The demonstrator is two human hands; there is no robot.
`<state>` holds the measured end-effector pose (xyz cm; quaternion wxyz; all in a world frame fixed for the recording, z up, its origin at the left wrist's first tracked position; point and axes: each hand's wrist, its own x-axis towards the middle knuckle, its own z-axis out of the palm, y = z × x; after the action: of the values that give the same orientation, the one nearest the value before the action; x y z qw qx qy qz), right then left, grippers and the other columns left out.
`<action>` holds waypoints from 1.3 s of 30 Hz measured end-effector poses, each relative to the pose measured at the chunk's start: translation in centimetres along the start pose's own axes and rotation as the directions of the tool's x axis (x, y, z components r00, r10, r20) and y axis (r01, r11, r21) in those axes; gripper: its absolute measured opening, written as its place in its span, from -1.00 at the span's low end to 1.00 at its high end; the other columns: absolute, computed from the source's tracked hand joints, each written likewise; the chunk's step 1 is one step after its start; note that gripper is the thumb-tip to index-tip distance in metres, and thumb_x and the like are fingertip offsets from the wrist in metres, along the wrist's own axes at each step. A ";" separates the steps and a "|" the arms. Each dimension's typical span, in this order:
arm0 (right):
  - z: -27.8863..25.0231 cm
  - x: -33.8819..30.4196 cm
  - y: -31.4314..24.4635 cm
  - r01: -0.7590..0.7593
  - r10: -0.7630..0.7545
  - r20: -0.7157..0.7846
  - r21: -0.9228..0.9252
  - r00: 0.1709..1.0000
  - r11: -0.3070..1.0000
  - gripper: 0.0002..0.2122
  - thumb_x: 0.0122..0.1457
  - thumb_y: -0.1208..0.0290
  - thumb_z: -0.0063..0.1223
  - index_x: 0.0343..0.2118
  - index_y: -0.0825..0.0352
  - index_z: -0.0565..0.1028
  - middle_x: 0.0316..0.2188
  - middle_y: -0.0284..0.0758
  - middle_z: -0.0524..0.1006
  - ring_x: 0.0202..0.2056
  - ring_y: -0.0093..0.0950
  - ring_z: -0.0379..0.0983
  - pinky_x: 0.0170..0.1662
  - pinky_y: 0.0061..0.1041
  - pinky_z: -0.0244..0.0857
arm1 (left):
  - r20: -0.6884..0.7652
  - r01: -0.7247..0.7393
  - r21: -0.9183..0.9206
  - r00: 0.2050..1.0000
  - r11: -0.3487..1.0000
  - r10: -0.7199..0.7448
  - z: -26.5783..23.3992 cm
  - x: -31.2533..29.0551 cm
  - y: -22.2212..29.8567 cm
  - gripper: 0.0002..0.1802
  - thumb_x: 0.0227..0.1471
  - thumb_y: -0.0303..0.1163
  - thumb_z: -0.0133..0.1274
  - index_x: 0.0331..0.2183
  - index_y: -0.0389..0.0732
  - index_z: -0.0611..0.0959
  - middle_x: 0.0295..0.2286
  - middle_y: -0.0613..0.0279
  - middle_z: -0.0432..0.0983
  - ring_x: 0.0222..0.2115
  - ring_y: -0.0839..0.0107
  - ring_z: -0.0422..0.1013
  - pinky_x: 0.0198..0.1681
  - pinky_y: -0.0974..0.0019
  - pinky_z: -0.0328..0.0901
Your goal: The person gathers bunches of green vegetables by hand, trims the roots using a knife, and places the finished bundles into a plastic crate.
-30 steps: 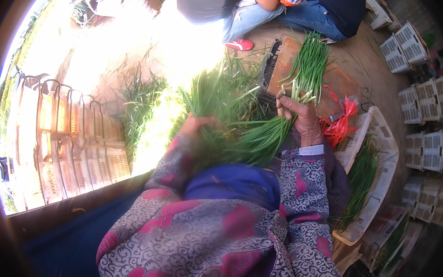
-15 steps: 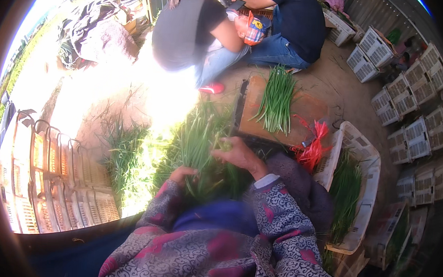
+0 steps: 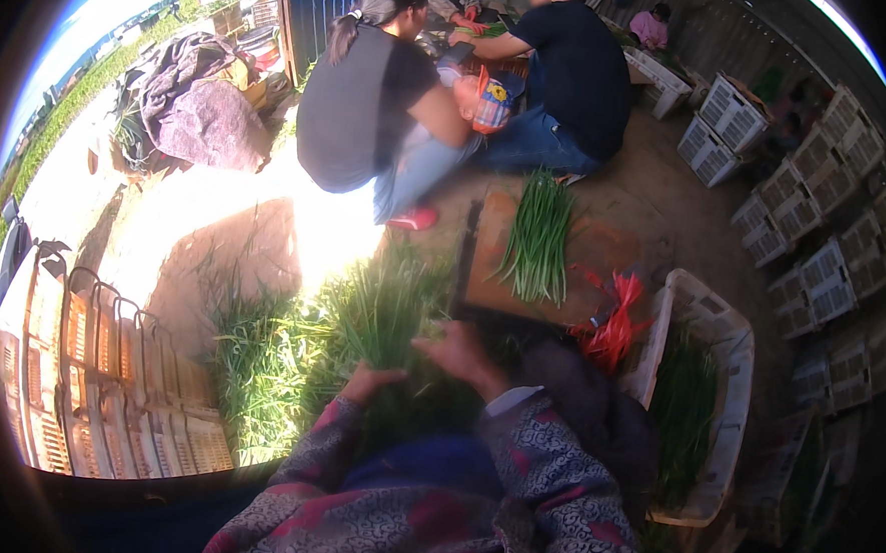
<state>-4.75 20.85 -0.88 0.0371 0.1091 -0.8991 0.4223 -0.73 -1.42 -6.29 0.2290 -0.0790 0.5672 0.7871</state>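
Note:
My left hand [image 3: 369,381] is closed around the lower part of a loose bunch of chives [image 3: 386,314], its long leaves pointing up and away from me. My right hand [image 3: 464,358] is at the right side of that bunch, fingers bent in and touching its edge; blur and shade hide what they pinch. Ahead to the right, a neat bunch of chives [image 3: 538,243] lies on a low brown board [image 3: 610,247]. Red plastic strips [image 3: 616,324] lie on the board's near right corner. Loose leaves [image 3: 272,378] are heaped left of my hands.
A white crate [image 3: 733,432] holding chives stands to my right. Nested crates [image 3: 107,369] stand at left, more stacked crates [image 3: 833,192] at far right. Two people [image 3: 367,102] [image 3: 578,93] crouch beyond the board, one with a child in a colourful cap. A cloth-covered heap [image 3: 206,114] sits far left.
My right hand has lowered and come closer to my left, against the bunch. The view has shifted, with the board and people appearing slightly left. The left hand still grips the chives.

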 end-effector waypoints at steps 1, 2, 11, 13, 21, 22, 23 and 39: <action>-0.1 0.2 0.4 -0.109 0.099 0.107 0.093 0.989 0.990 -0.56 0.05 0.21 0.41 -0.14 0.48 0.60 -0.54 -0.16 0.62 -0.51 -0.45 0.58 -0.31 -0.40 0.46 | 0.000 -0.049 0.062 0.999 0.997 0.049 0.3 0.4 -0.1 -0.60 -0.13 -0.58 0.27 -0.14 -0.30 0.65 -0.31 0.21 0.63 -0.34 0.35 0.55 -0.25 0.31 0.44; -1.1 0.4 -0.6 -0.228 0.188 0.224 0.171 0.956 0.958 -0.59 0.05 0.22 0.42 -0.16 0.46 0.60 -0.53 -0.18 0.62 -0.51 -0.47 0.58 -0.34 -0.42 0.45 | 0.011 -0.087 0.044 0.996 0.995 0.087 0.8 0.4 0.7 -0.63 -0.16 -0.63 0.27 -0.19 -0.28 0.66 -0.39 0.27 0.61 -0.42 0.41 0.51 -0.34 0.35 0.39; -11.8 -0.3 -6.7 -0.373 0.088 0.494 0.517 0.865 0.771 -0.65 0.04 0.28 0.44 -0.27 0.45 0.58 -0.53 -0.33 0.60 -0.61 -0.56 0.43 -0.50 -0.51 0.35 | -0.161 -0.093 0.121 0.981 0.988 0.112 -4.9 0.8 0.7 -0.72 -0.14 -0.61 0.25 -0.26 -0.29 0.64 -0.51 0.29 0.54 -0.54 0.41 0.46 -0.45 0.31 0.35; -10.5 0.3 -5.3 -0.385 0.141 0.481 0.457 0.865 0.802 -0.63 0.04 0.29 0.44 -0.23 0.46 0.56 -0.48 -0.32 0.61 -0.59 -0.56 0.44 -0.48 -0.51 0.36 | -0.183 -0.130 0.094 0.972 0.987 0.146 -6.5 0.8 -0.1 -0.73 -0.12 -0.60 0.24 -0.27 -0.29 0.64 -0.52 0.28 0.53 -0.55 0.40 0.46 -0.45 0.32 0.35; -4.5 1.2 -2.0 -0.325 0.247 0.217 0.492 0.944 0.808 -0.56 0.11 0.33 0.33 -0.02 0.47 0.49 -0.27 -0.28 0.59 -0.42 -0.57 0.46 -0.36 -0.50 0.37 | -0.066 0.018 -0.123 0.997 0.992 -0.026 0.0 0.2 2.6 -0.67 -0.07 -0.57 0.27 -0.20 -0.28 0.59 -0.41 0.24 0.57 -0.50 0.36 0.51 -0.44 0.31 0.45; -4.8 1.2 -3.2 -0.304 0.222 0.208 0.624 0.953 0.720 -0.57 0.12 0.32 0.32 -0.01 0.47 0.49 -0.28 -0.30 0.59 -0.42 -0.57 0.45 -0.36 -0.50 0.36 | -0.043 0.011 -0.167 0.999 0.986 -0.018 1.3 -0.2 3.0 -0.65 -0.07 -0.57 0.28 -0.18 -0.28 0.59 -0.40 0.24 0.57 -0.49 0.36 0.51 -0.43 0.32 0.45; -4.3 1.1 -3.6 -0.303 0.206 0.222 0.648 0.953 0.699 -0.58 0.14 0.32 0.30 -0.02 0.46 0.50 -0.27 -0.31 0.59 -0.42 -0.58 0.43 -0.36 -0.50 0.35 | -0.023 -0.004 -0.203 1.000 0.979 -0.001 2.2 -0.4 3.4 -0.64 -0.07 -0.57 0.28 -0.17 -0.28 0.59 -0.39 0.24 0.57 -0.48 0.36 0.51 -0.42 0.32 0.45; -5.3 3.2 -3.0 -0.297 0.265 0.138 0.539 0.954 0.788 -0.71 0.16 0.33 0.24 -0.19 0.48 0.54 -0.45 -0.33 0.55 -0.51 -0.54 0.49 -0.45 -0.47 0.35 | 0.162 0.062 -0.009 0.985 0.998 -0.060 1.6 -1.1 3.3 -0.68 -0.06 -0.56 0.23 -0.19 -0.37 0.61 -0.39 0.09 0.64 -0.52 0.30 0.56 -0.46 0.31 0.43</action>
<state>-7.30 22.54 5.30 -0.0843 -0.0083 -0.7448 0.6619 -1.02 -1.11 -2.45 0.2976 -0.0341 0.5385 0.7876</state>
